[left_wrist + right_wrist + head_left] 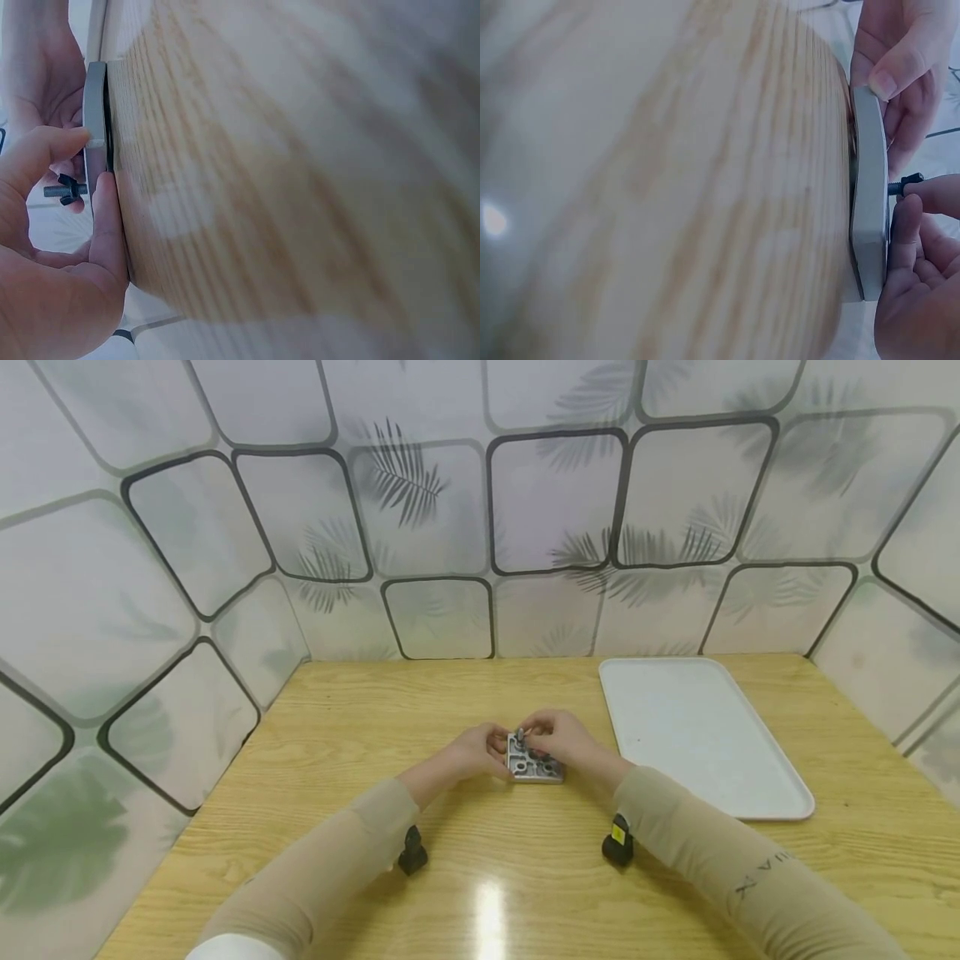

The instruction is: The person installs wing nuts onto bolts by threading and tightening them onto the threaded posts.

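Observation:
A flat, square grey metal plate [534,770] with round bosses and recesses lies on the wooden table. My left hand [480,752] grips its left edge, thumb on the near side and fingers toward the far side. From the plate's upper face a threaded bolt [52,191] stands up, with a dark wing nut [69,190] on it. My right hand [562,739] reaches over the plate from the right. Its thumb and forefinger pinch the wing nut at the bolt, as the right wrist view shows. The right hand's fingers partly cover the plate's far right part.
To the right of the hands lies a white rectangular tray [697,735] on the wooden table [360,710]. A patterned wall covering [555,510] stands behind the table and along both sides. Small black devices [618,843] sit at both wrists.

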